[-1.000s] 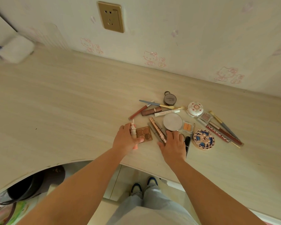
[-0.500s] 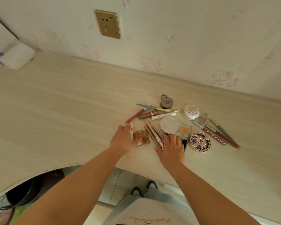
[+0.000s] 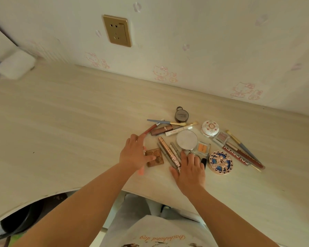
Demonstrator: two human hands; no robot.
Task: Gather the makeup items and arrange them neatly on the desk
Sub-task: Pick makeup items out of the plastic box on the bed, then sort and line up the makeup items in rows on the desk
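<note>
The makeup items lie in a loose heap on the tabletop [image 3: 78, 122], toward the right, well apart from the wall. They are small, light and hard: slim tubes and pencils such as the rose-gold mascara tube [image 3: 169, 151] will likely roll and are best pinched across the middle, while the flat brown eyeshadow palette [image 3: 154, 157] and the round mirror [image 3: 186, 139] look slick and could crack if dropped, so take them by their edges. The ornate blue compact [image 3: 221, 163] sits at 3 o'clock of the heap, the dark round tin [image 3: 181, 114] at 12 o'clock. The left hand [image 3: 135, 155] has a spread, released grip, thumb resting on the palette, a pinkish item half hidden beneath it. The right hand [image 3: 190, 169] lies flat with straight fingers, pressing on the pencils and the mirror's dangling charm, clasping nothing
</note>
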